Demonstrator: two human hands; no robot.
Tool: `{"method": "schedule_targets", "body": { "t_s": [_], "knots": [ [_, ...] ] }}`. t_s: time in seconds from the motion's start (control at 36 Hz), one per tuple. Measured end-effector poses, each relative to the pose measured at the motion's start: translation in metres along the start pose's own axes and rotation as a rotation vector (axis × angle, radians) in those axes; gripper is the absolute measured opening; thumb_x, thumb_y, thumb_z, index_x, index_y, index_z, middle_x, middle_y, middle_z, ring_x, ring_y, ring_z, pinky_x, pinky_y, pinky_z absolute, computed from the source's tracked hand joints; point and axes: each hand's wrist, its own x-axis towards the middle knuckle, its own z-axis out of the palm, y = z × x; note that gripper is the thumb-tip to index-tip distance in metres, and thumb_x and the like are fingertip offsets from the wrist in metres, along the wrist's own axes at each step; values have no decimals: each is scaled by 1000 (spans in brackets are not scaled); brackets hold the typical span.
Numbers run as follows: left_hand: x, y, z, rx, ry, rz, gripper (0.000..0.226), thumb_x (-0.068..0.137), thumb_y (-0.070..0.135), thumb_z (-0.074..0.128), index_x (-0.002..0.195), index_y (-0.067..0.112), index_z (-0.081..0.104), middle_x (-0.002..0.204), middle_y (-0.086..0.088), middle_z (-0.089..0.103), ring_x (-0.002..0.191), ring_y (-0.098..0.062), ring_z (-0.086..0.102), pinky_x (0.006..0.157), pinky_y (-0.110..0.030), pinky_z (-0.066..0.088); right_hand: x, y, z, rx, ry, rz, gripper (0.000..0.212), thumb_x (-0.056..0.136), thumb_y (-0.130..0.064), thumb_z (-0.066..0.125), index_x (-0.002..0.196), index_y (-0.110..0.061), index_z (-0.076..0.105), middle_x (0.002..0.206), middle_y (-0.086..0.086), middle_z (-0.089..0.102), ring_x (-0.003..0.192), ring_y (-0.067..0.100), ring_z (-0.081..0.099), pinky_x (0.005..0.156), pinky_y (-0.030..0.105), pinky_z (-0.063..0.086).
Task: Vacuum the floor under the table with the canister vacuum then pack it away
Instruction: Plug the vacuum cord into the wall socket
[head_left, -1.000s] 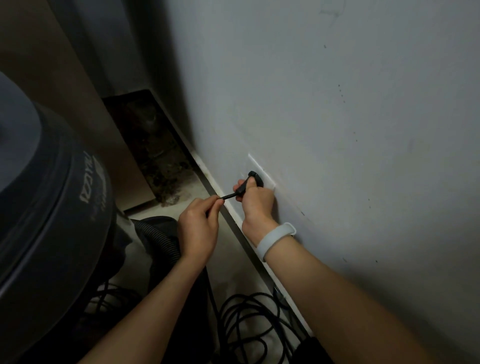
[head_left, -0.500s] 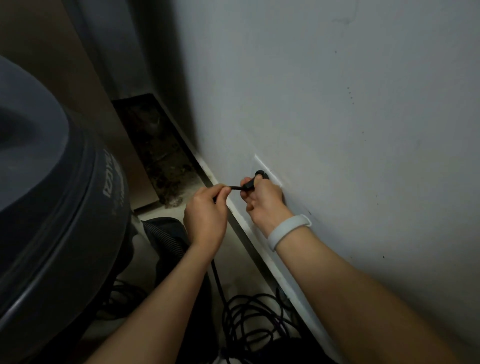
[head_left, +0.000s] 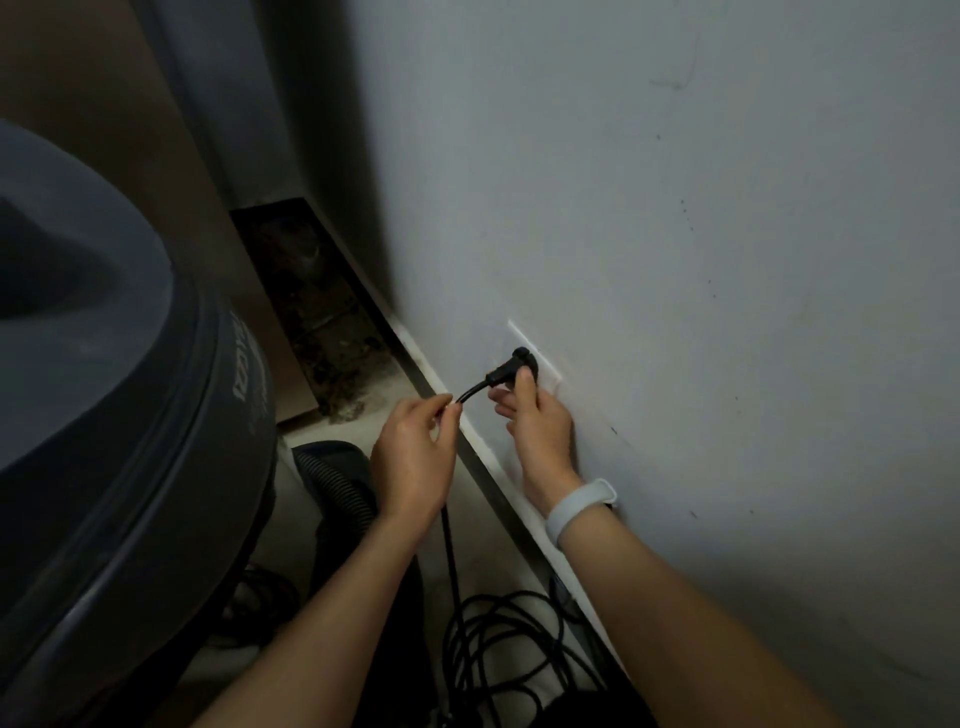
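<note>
Low on the white wall (head_left: 675, 260), a black plug (head_left: 511, 370) sits at the white socket plate (head_left: 545, 366); whether its pins are seated cannot be told. The right hand (head_left: 535, 421), white wristband (head_left: 579, 506) on its wrist, rests against the plate beside the plug, fingers loosely curled, gripping nothing. The left hand (head_left: 415, 457) pinches the black cord (head_left: 470, 393) just behind the plug. Cord loops (head_left: 498, 654) lie on the floor. The grey canister vacuum (head_left: 104, 415) bears blurred, illegible white lettering; its ribbed hose (head_left: 337, 483) lies beside it.
</note>
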Motion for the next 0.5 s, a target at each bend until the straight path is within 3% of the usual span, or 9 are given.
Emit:
{"method": "schedule_targets", "body": {
  "t_s": [0.11,0.19,0.25,0.36,0.5],
  "knots": [
    [-13,8,-16,69,-38,0,42,94,25,57,132,10,55,128,-10,54,118,-24,50,97,-29,37,-15,4,-10,-312,-98,-51,37,100,-36,37,118,-11,58,107,-3,58,104,12,53,94,27,40],
    [-25,22,-34,145,-76,-25,45,94,24,57,135,8,51,135,-15,49,126,-30,46,104,-40,37,-37,-2,-18,-652,-138,-137,61,94,-49,31,142,-12,40,138,2,49,129,20,43,110,36,33],
    [-35,34,-48,213,-107,-18,45,94,23,57,135,8,51,137,-19,47,128,-34,43,105,-45,38,-56,-11,-25,-833,-172,-205,74,87,-54,22,145,-10,35,144,9,45,133,27,39,112,41,30],
    [-56,77,-90,328,-260,-20,47,95,23,53,139,12,44,143,-15,42,133,-30,38,106,-47,36,-98,-60,-36,-956,-195,-226,74,87,-48,19,142,-1,36,143,18,43,132,34,37,113,39,26],
    [-72,135,-157,384,-247,86,48,78,14,73,124,9,59,123,-14,60,115,-31,58,91,-46,50,-142,-136,-38,-1039,-305,-197,65,91,-39,25,143,-2,35,147,17,38,136,31,32,116,37,21]
  ]
}}
